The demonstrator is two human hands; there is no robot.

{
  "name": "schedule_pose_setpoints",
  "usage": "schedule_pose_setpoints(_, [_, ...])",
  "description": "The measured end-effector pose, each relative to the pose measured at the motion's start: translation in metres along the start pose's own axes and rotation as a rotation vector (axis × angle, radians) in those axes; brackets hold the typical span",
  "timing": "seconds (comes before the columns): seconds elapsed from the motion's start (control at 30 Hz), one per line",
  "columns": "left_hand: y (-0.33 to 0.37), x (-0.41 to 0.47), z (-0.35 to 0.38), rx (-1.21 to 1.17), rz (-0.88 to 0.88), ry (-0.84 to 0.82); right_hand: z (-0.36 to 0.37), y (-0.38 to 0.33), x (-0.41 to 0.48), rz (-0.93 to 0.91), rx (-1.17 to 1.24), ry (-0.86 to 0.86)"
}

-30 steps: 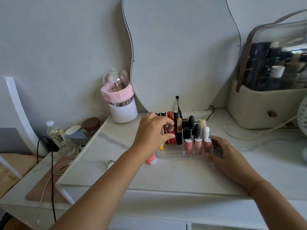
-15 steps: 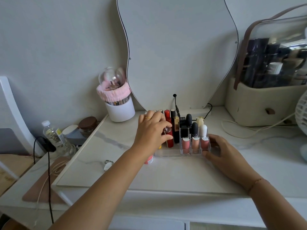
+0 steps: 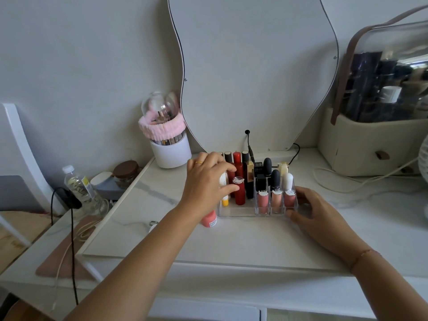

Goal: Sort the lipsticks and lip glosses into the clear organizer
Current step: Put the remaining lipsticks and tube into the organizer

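My left grip (image 3: 208, 184), at centre frame, has thumb and fingers curled round a white tube (image 3: 224, 184). The tube's yellow end is down in the left section of the clear organizer (image 3: 236, 213). Just right of it stands a red lip gloss (image 3: 240, 194) with a clear cap. My right grip (image 3: 317, 218) clasps the organizer's right end, thumb at the front corner. Three pink lip glosses (image 3: 276, 200) fill the small front compartments. A coral tube (image 3: 209, 220) sits on the bench (image 3: 231, 242) by the organizer's left front corner, partly hidden under my left wrist.
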State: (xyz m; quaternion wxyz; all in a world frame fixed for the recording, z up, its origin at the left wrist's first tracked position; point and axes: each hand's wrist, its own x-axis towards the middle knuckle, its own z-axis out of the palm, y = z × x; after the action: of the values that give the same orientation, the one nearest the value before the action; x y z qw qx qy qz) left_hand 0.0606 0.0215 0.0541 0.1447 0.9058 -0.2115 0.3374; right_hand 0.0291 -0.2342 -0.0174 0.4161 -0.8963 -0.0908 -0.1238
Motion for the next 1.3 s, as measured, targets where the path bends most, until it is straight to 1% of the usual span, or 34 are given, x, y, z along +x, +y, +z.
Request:
schedule_pose_setpoints(0.1, [-0.013, -0.006, -0.014, -0.084, -0.07, 0.021, 0.0, -0.001, 0.0, -0.003, 0.0, 0.0])
schedule_pose_setpoints(0.2, [-0.041, -0.024, -0.033, -0.296, -0.192, -0.028, 0.0, -0.002, 0.0, -0.004, -0.004, -0.001])
schedule_pose_setpoints(0.27, [-0.062, -0.042, -0.046, -0.385, -0.315, -0.104, 0.0, -0.003, -0.001, -0.004, -0.016, -0.001])
schedule_pose_setpoints(0.37, [-0.09, -0.072, -0.062, -0.394, -0.452, -0.251, -0.001, -0.005, -0.002, -0.008, -0.022, -0.004])
schedule_pose_setpoints(0.5, [-0.106, -0.104, -0.073, -0.397, -0.511, -0.449, -0.002, -0.008, -0.003, -0.012, -0.041, -0.005])
schedule_pose_setpoints(0.57, [-0.108, -0.113, -0.07, -0.404, -0.515, -0.495, -0.002, -0.009, -0.003, -0.013, -0.059, -0.005])
schedule_pose_setpoints(0.7, [-0.107, -0.116, -0.064, -0.375, -0.525, -0.462, -0.002, -0.01, -0.004, -0.006, -0.066, -0.007])
schedule_pose_setpoints(0.83, [-0.106, -0.115, -0.056, -0.47, -0.603, -0.411, -0.003, -0.011, -0.004, -0.01, -0.057, -0.011])
schedule_pose_setpoints(0.93, [-0.101, -0.11, -0.053, -0.532, -0.613, -0.364, -0.003, -0.01, -0.004, -0.015, -0.063, -0.008])
schedule_pose_setpoints(1.03, [-0.093, -0.099, -0.056, -0.69, -0.598, -0.309, -0.002, -0.01, -0.004, -0.012, -0.053, -0.008])
schedule_pose_setpoints(1.2, [-0.058, -0.068, -0.053, -0.846, -0.546, -0.199, -0.002, -0.01, -0.004, -0.011, -0.033, 0.006])
schedule_pose_setpoints(1.3, [-0.033, -0.054, -0.044, -0.891, -0.503, -0.203, -0.002, -0.009, -0.004, -0.01, -0.017, -0.002])
